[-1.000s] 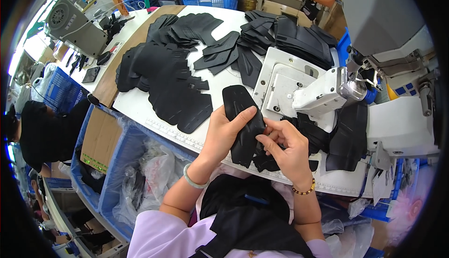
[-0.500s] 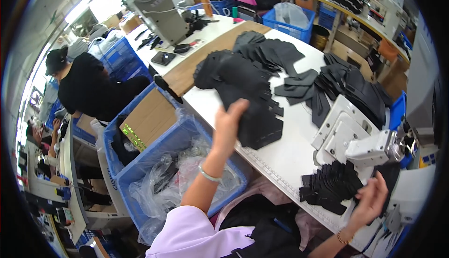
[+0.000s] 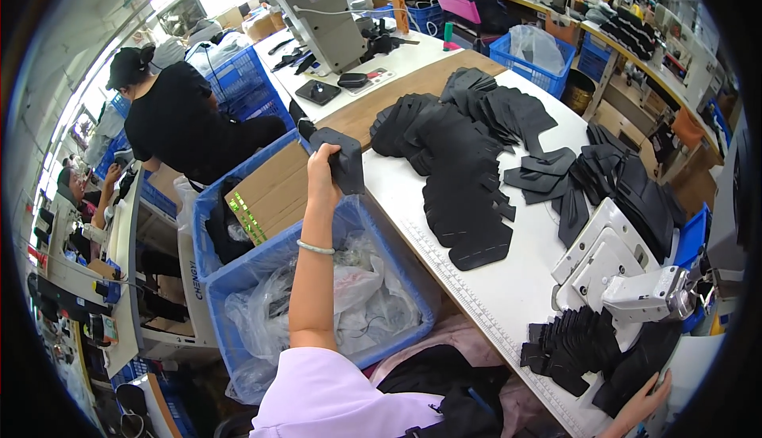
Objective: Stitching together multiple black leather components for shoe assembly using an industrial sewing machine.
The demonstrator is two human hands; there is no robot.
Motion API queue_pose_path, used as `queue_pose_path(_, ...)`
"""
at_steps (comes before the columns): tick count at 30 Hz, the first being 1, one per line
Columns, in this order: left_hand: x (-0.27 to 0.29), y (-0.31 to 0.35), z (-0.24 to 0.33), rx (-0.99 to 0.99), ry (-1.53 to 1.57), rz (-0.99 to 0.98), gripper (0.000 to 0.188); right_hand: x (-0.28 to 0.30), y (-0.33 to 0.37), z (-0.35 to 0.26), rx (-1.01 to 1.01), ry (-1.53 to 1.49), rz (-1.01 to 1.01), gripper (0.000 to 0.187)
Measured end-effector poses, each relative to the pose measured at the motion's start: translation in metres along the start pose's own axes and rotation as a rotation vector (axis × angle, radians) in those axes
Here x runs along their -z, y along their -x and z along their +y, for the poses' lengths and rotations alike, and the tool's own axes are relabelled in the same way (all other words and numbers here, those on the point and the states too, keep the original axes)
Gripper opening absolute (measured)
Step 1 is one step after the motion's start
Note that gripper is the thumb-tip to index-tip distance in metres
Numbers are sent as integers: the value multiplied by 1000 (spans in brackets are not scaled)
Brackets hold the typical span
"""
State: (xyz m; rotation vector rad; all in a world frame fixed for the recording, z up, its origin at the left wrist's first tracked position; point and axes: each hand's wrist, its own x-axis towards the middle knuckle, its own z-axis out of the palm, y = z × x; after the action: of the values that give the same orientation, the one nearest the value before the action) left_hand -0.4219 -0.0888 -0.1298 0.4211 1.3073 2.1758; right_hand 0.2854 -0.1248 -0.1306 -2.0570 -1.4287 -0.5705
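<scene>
My left hand (image 3: 324, 174) is closed on a dark flat cut piece (image 3: 347, 162), lifted over the rim of the blue crate, left of the table. On the white table a fanned row of black cut pieces (image 3: 460, 192) lies overlapped, a short gap from that hand. At the lower right, my right hand (image 3: 647, 403) rests with fingers stretched out along a white machine part (image 3: 689, 382); its fingertips are partly hard to make out. Next to it lie a black piece (image 3: 635, 366) and a fanned bunch of small black pieces (image 3: 571, 347).
A white sewing machine head (image 3: 647, 291) stands at the right. More dark pieces (image 3: 623, 176) are heaped behind it. A blue crate (image 3: 413, 319) of clear plastic bags stands by the table's left edge. A person in black (image 3: 182, 120) sits at the left, beyond a cardboard box (image 3: 270, 196).
My left hand has moved left from the fanned row and now carries a dark piece. My right hand has gone down and right to the machine part. The view has shifted.
</scene>
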Motion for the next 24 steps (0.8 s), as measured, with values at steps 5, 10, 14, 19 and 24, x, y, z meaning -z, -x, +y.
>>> queue_pose_path(5, -4, -1, -7, 131, 52, -30, 13, -23, -11, 11, -29, -13, -150, 46)
queue_pose_path(10, -7, 9, -8, -11, -8, -29, 7, -27, -15, -8, 31, 162, -311, 52)
queue_pose_path(14, 8, 9, -7, -69, -135, -33, 6, -21, -24, -18, 16, 173, -325, 56)
queue_pose_path(19, 13, 23, 0, 7, -187, 3, 9, -26, -29, -18, 109, 222, -273, 53)
queue_pose_path(24, 40, 45, -2, 59, -223, 24, 9, -42, -38, 19, 162, 231, -186, 55)
